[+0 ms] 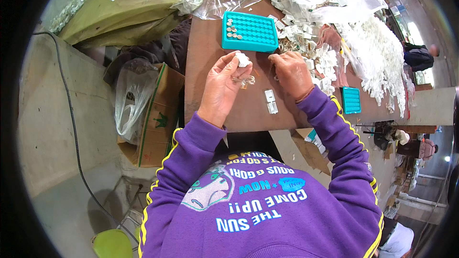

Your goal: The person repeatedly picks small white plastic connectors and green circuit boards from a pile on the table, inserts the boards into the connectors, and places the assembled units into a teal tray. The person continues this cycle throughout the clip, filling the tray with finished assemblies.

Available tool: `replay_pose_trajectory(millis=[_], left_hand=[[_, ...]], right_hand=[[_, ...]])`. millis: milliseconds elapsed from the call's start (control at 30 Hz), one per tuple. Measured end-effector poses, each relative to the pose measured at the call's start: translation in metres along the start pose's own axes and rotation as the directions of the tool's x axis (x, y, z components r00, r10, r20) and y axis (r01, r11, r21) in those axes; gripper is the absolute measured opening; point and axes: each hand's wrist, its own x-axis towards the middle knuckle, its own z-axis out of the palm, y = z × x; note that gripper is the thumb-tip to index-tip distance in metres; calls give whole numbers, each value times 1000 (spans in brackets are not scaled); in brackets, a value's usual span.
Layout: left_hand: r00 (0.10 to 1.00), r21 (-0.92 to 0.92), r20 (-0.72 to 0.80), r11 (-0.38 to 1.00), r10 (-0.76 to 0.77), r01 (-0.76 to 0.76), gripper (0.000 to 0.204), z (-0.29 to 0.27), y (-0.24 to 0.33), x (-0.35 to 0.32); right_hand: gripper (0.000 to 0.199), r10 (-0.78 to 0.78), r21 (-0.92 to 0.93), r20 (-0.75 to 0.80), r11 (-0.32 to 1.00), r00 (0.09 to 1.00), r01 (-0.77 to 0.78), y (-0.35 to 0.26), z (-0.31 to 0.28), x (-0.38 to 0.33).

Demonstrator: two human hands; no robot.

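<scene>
small white plastic piece sits pinched at the fingertips of the left hand, raised just above the brown desk, with a bit of clear, shiny stuff held lower in the same hand; further left a cardboard box with a clear plastic bag stands on the floor beside the desk; beyond the hands lies a teal tray with a few small metal parts in its near-left holes; two white pieces lie on the desk between the wrists; right hand is palm down, fingers curled, whether it holds anything i cannot tell; a heap of white pieces spreads right, near a smaller teal tray.
</scene>
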Motion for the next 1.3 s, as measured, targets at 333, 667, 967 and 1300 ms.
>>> replay_pose_trajectory(millis=[333, 667, 967, 1300], left_hand=[[994, 87, -4, 990, -111, 111, 19, 0, 1, -2], [986, 179, -51, 970, -156, 162, 23, 9, 3, -2], [986, 246, -26, 955, -163, 164, 29, 8, 3, -3], [989, 235, -43, 961, -139, 145, 29, 9, 2, -3]], right_hand=[[15, 386, 698, 273, 551, 881, -458, 2, -11, 10], [11, 357, 870, 474, -45, 805, -492, -17, -27, 24], [4, 414, 902, 232, 246, 880, -354, -37, -16, 24], [8, 437, 796, 67, 519, 897, -312, -51, -17, 19]])
